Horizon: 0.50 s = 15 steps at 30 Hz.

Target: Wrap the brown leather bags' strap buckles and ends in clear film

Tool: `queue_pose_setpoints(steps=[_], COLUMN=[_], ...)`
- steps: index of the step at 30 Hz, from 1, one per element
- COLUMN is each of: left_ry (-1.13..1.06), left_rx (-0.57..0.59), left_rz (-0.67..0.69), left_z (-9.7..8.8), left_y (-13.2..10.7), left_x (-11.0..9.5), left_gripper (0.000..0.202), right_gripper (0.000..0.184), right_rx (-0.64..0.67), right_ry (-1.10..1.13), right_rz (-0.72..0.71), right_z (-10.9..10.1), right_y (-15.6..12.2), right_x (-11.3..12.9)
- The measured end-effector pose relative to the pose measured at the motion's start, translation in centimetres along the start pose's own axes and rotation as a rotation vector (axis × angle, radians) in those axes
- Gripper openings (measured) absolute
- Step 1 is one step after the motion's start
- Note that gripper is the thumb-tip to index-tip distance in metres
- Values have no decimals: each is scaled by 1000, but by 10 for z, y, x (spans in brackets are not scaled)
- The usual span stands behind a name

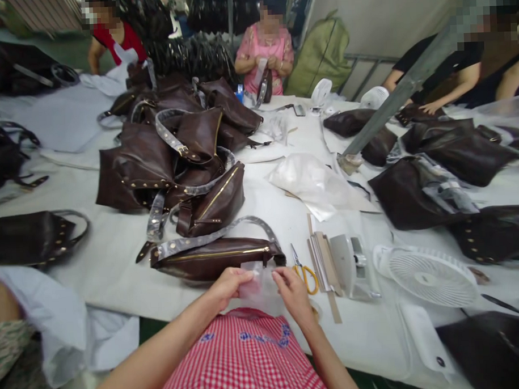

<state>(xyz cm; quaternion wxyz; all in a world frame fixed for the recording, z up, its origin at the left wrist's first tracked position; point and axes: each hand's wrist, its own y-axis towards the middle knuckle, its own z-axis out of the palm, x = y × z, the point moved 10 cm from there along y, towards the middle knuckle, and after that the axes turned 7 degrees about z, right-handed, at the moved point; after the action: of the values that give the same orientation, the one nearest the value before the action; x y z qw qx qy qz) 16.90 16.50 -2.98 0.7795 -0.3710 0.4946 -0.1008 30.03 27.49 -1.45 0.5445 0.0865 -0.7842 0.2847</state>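
My left hand [228, 286] and my right hand [293, 291] are close together at the table's near edge, both pinching a small clear plastic bag [259, 286] between their fingers. What is inside the bag I cannot make out. Just beyond my hands lies a dark brown leather bag [214, 259] with a gold zip and a strap wrapped in clear film. Yellow-handled scissors [303, 270] lie right beside my right hand.
A heap of brown bags [173, 158] fills the middle of the white table [112, 262]. A small white fan [430, 276], flat strips and a metal tool [349, 265] lie to the right. More bags lie on both sides. Several people work at the far and right edges.
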Motion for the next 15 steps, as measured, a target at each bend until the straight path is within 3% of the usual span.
queue_pose_setpoints(steps=[2,7,10,15], left_ry=[35,117,162,244], left_rx=[-17,-54,-45,108], left_rz=[3,54,116,187], left_z=[-13,-30,-28,-9], left_y=[-3,-3,-1,-1], left_x=[3,4,-2,-9], left_gripper=[52,47,37,26], right_gripper=[30,31,36,37], right_rx=[-85,-119,-38,128], right_ry=[-80,-7,45,186], right_rz=[-78,69,91,214], right_z=[-1,18,27,26], right_y=[12,26,20,4], right_x=[8,-7,-8,-2])
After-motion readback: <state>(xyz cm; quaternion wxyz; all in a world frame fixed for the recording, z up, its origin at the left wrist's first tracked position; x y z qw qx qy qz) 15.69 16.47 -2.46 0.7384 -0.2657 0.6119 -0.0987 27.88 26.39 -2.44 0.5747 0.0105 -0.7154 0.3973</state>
